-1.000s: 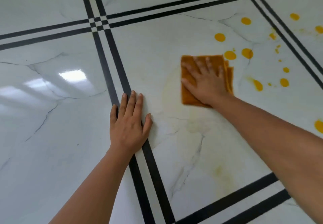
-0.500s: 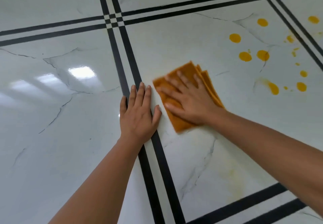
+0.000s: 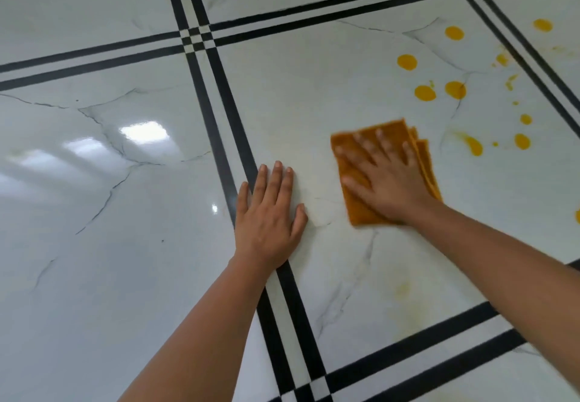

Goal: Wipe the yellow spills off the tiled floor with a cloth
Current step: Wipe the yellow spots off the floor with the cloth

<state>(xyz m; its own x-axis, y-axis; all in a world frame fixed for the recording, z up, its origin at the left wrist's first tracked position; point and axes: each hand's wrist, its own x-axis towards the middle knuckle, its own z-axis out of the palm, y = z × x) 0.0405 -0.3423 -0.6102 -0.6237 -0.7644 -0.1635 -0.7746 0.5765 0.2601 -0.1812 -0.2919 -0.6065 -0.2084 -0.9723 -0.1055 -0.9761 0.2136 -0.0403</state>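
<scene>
Cloth: folded orange cloth point(image 3: 361, 216) lies flat on the tiled floor point(image 3: 298, 87), pinned under the right hand point(image 3: 386, 178).
Right hand: fingers spread, palm pressing down; slightly blurred.
Left hand: left hand point(image 3: 270, 213) flat, fingers straight and close together, resting across the black double stripe point(image 3: 219, 103).
Change: half a second ago the cloth lay just beside the left thumb; now it sits apart from it, nearer the yellow spills point(image 3: 425, 93). Left hand unmoved.
Room: bare tile separates the cloth's far edge from the nearest drops, which lie up-right.
</scene>
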